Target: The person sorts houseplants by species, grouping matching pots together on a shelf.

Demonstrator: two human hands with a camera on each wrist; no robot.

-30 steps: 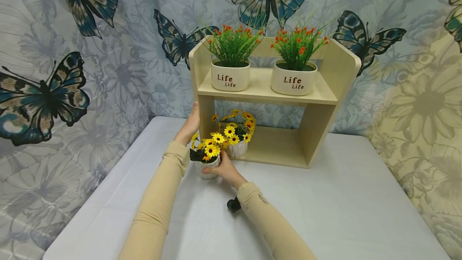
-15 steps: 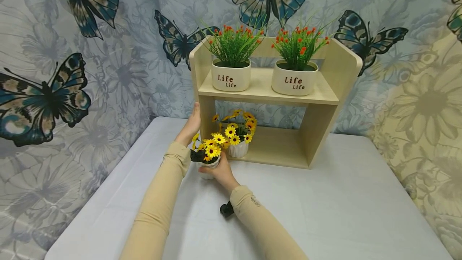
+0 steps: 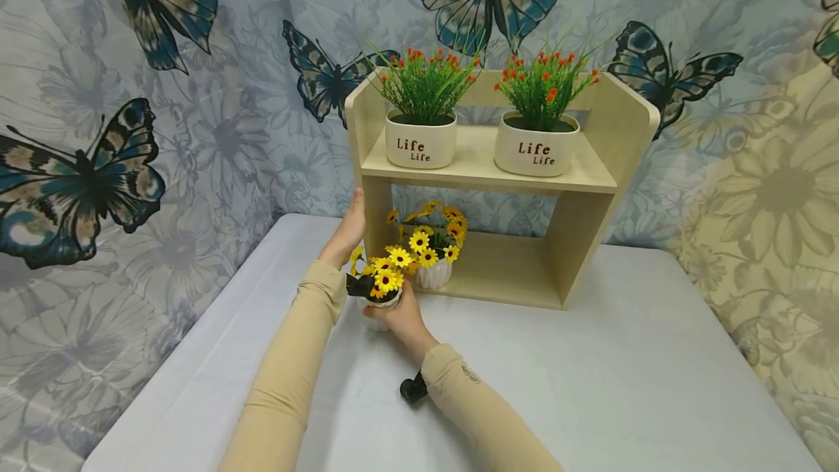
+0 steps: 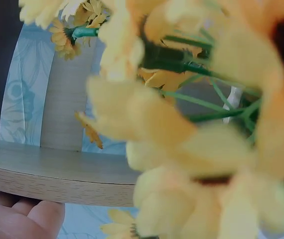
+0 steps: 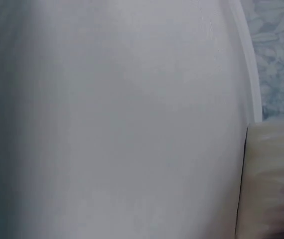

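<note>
My right hand (image 3: 405, 317) grips a small white pot of yellow daisies (image 3: 387, 280) just in front of the lower left corner of the wooden shelf (image 3: 511, 268). Its fingers cover much of the pot, and I cannot tell whether the pot touches the table. My left hand (image 3: 345, 235) rests along the outside of the shelf's left panel, and in the left wrist view its fingers (image 4: 20, 216) lie beside the panel edge, partly behind blurred petals. On the lower board, at the left, stands a second white pot of yellow daisies (image 3: 434, 272).
Two white oval "Life" pots (image 3: 421, 140) with red-flowered green plants stand on the upper board. A white cloth covers the table (image 3: 623, 370). Butterfly-patterned fabric (image 3: 216, 144) hangs behind. A black wrist camera (image 3: 413, 389) sits under the right sleeve.
My right wrist has shifted left and the hand has turned slightly round the daisy pot, its thumb reaching farther across. The left hand stays against the shelf.
</note>
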